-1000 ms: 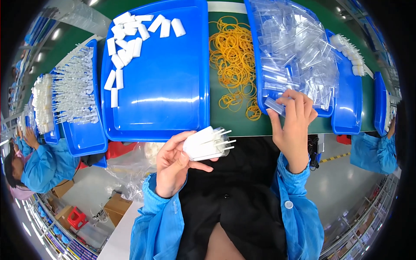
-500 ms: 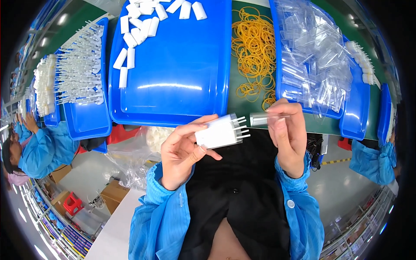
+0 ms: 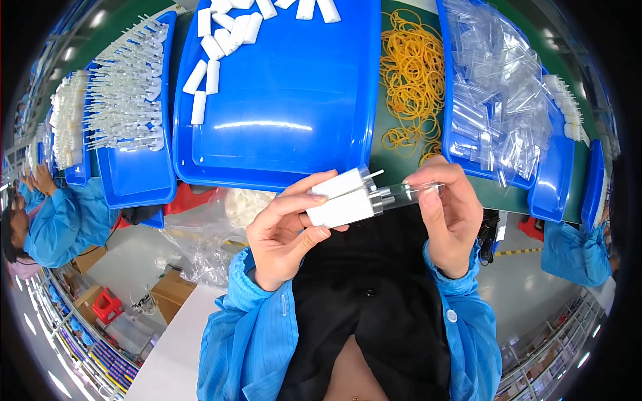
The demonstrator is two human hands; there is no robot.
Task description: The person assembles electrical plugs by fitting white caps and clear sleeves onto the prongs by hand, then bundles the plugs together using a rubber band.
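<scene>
My left hand [image 3: 279, 237] is closed round a small bundle of white plastic pieces [image 3: 342, 207] in front of my chest. Clear plastic shows at the bundle's right end, and a thin white rod [image 3: 377, 174] sticks out there. My right hand [image 3: 452, 217] pinches a clear plastic sleeve [image 3: 401, 194] between thumb and fingers. The sleeve's left end meets the right end of the bundle, around or against the lower rods; the exact fit is hard to make out.
A large blue tray [image 3: 281, 150] holding white pieces [image 3: 212, 77] lies ahead. Orange rubber bands [image 3: 411, 80] lie right of it, then a blue tray of clear sleeves [image 3: 498, 100]. Leftward, another blue tray [image 3: 137, 184] holds white rodded parts [image 3: 127, 87]. Co-workers [image 3: 70, 224] sit both sides.
My right hand's clear sleeve has come left to the bundle; before, a gap separated them. The bundle's lower rods now show at or within the sleeve. The view has shifted slightly.
</scene>
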